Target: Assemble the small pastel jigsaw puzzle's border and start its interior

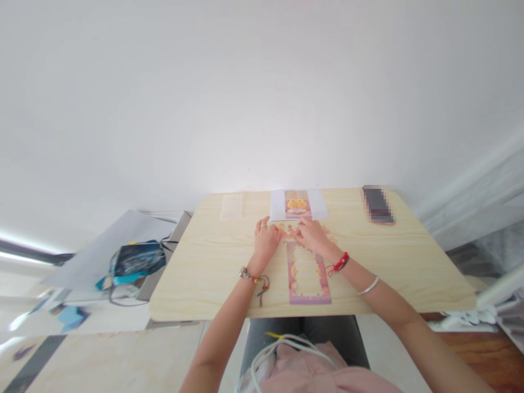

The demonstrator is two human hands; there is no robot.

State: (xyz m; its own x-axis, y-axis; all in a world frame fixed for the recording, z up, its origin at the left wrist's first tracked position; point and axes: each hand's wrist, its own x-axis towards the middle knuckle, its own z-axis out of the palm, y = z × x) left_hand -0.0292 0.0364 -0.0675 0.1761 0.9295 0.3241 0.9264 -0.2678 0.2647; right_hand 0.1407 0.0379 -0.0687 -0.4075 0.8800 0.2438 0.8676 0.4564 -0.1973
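Loose orange jigsaw puzzle pieces (290,230) lie in a small heap on the table between my two hands. My left hand (267,241) is at the heap's left side, thumb and forefinger closed on a puzzle piece at its edge. From the right, my right hand (314,238) pinches a puzzle piece, mostly covered by the fingers. Below the hands lies a partly assembled puzzle border (310,300), pink and purple, with bare wood inside it. Behind the heap rests a white sheet with a printed picture (298,204) of a yellow figure.
A phone (379,205) lies at the table's back right. A pale, clear sheet (231,207) is at the back left. The wooden table (196,273) meets a white wall. Left of it, a box (164,232) and a dark blue bag (139,258) sit lower down.
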